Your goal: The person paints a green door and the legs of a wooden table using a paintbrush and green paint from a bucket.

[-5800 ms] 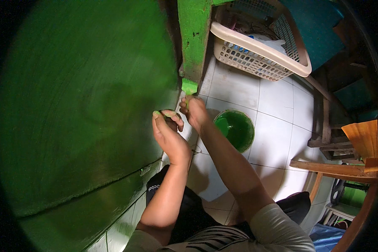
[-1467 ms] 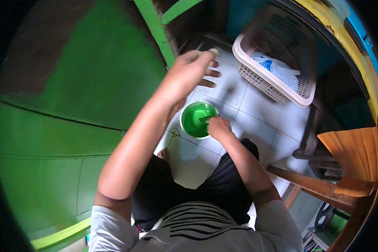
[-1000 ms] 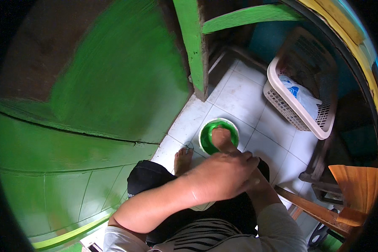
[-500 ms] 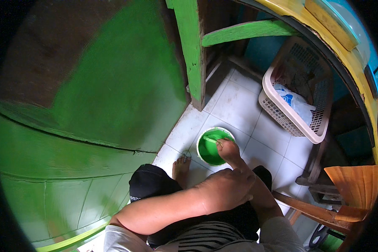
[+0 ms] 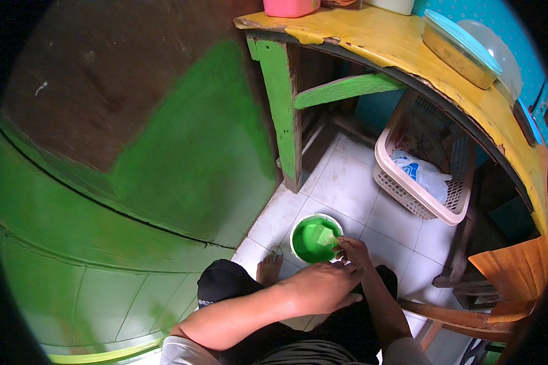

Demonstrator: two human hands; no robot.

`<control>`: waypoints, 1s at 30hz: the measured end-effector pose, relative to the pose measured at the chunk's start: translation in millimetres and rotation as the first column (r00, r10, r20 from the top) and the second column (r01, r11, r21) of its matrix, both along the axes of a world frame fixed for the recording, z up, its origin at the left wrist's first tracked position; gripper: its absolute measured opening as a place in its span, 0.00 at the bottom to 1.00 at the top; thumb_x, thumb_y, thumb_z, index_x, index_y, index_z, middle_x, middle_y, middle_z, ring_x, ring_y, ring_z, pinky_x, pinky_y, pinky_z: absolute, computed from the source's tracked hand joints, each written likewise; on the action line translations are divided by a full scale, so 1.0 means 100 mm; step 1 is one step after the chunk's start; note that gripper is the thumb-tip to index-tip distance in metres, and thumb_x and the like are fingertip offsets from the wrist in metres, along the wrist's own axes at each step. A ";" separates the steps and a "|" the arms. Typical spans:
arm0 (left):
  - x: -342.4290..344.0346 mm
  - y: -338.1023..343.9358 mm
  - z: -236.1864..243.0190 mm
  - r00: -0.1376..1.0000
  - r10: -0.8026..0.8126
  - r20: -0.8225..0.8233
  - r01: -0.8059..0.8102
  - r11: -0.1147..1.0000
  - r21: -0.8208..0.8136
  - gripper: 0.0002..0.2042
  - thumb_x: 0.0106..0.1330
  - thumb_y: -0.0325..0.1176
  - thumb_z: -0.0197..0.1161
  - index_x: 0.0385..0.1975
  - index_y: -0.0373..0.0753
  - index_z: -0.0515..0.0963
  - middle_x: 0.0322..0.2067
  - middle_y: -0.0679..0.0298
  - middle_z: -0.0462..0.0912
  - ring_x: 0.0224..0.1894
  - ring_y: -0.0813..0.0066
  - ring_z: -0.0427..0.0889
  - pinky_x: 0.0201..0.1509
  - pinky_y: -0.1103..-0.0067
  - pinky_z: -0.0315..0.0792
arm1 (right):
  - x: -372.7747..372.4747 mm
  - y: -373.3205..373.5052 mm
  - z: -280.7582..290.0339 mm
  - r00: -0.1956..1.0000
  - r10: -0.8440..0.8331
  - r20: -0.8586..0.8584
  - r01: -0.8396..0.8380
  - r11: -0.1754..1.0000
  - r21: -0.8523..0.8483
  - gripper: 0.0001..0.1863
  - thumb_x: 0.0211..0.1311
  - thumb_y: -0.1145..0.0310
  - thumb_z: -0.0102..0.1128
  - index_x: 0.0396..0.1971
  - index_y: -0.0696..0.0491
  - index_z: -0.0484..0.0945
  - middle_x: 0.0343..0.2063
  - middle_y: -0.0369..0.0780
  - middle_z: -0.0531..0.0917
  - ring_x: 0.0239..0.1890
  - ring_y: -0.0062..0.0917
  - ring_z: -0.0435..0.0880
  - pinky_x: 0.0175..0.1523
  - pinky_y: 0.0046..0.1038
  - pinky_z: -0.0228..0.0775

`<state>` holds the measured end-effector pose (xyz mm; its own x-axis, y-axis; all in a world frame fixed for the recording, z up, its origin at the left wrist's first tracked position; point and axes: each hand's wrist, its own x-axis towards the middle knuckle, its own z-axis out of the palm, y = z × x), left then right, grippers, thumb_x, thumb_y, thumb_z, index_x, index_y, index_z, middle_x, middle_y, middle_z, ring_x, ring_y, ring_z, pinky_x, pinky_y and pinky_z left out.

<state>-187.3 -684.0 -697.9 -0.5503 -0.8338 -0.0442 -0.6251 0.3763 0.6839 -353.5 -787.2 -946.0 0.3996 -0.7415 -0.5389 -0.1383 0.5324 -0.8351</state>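
Observation:
My right hand [image 5: 354, 253] is shut on the handle of a paintbrush [image 5: 326, 236] with green-coated bristles. The brush head is over the green paint in a round white bucket [image 5: 295, 249], which stands on the floor before me. My left hand [image 5: 323, 287] reaches across from the left, its fingertips close against the right hand near the wrist. Its thumb sticks out apart from the fingers, with nothing visible held. Left of the bucket, a wooden wall panel [image 5: 207, 152] carries fresh green paint, its upper part still dark brown [image 5: 103, 85].
A yellow-topped table [image 5: 371, 45] with a green leg [image 5: 280, 109] stands ahead, bearing a lidded food container [image 5: 460, 52] and a pink container [image 5: 291, 6]. Beneath it sits a beige plastic basket [image 5: 402, 185] holding a plastic bag [image 5: 429, 176]. My foot [image 5: 269, 269] is beside the bucket.
The view has tilted up, showing more tabletop. The brush has turned so its flat bristle face shows. My left hand has slid from the right forearm toward the right hand.

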 end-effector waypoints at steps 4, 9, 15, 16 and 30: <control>0.04 -0.01 0.03 0.997 -0.029 0.067 0.026 0.999 0.047 0.24 0.65 0.41 0.59 0.54 0.30 0.69 0.46 0.48 0.77 0.50 0.49 0.78 0.55 0.64 0.73 | -0.05 0.04 0.03 0.964 -0.182 0.193 0.169 0.982 0.081 0.17 0.66 0.58 0.58 0.43 0.59 0.79 0.28 0.40 0.85 0.21 0.22 0.81 0.23 0.20 0.70; 0.05 0.00 0.03 0.998 -0.029 0.064 0.026 0.998 0.053 0.24 0.64 0.38 0.58 0.57 0.30 0.67 0.46 0.48 0.76 0.50 0.49 0.78 0.55 0.63 0.73 | -0.04 0.06 -0.05 0.878 -0.382 0.289 0.364 0.924 0.117 0.17 0.68 0.58 0.55 0.42 0.59 0.78 0.28 0.40 0.85 0.23 0.22 0.81 0.27 0.22 0.72; 0.10 0.00 0.23 0.995 -0.016 0.100 0.007 0.996 0.094 0.22 0.67 0.39 0.58 0.52 0.26 0.70 0.49 0.46 0.76 0.48 0.49 0.79 0.54 0.63 0.73 | 0.36 -0.25 0.31 0.754 -0.518 0.404 0.498 0.852 0.162 0.17 0.69 0.57 0.53 0.43 0.58 0.77 0.29 0.39 0.83 0.25 0.21 0.79 0.31 0.22 0.70; 0.11 0.00 0.27 0.995 -0.004 0.096 -0.004 0.997 0.078 0.22 0.67 0.39 0.57 0.53 0.27 0.70 0.49 0.46 0.77 0.48 0.49 0.79 0.54 0.63 0.73 | 0.49 -0.34 0.44 0.726 -0.515 0.457 0.507 0.849 0.151 0.17 0.69 0.57 0.53 0.43 0.57 0.77 0.28 0.39 0.83 0.25 0.21 0.79 0.31 0.22 0.69; 0.25 0.09 0.40 0.989 0.140 0.045 -0.132 0.978 -0.160 0.20 0.65 0.44 0.60 0.52 0.39 0.76 0.44 0.53 0.82 0.45 0.57 0.82 0.48 0.68 0.78 | 1.53 -1.37 1.39 0.537 -0.351 0.767 0.559 0.829 -0.011 0.15 0.69 0.60 0.56 0.38 0.58 0.78 0.26 0.42 0.83 0.23 0.23 0.80 0.28 0.23 0.70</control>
<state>-162.2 -674.8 -657.7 -0.4316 -0.8997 0.0652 -0.7132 0.3846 0.5861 -200.7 -924.2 -807.4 0.1408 -0.9896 -0.0309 0.7513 0.1271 -0.6476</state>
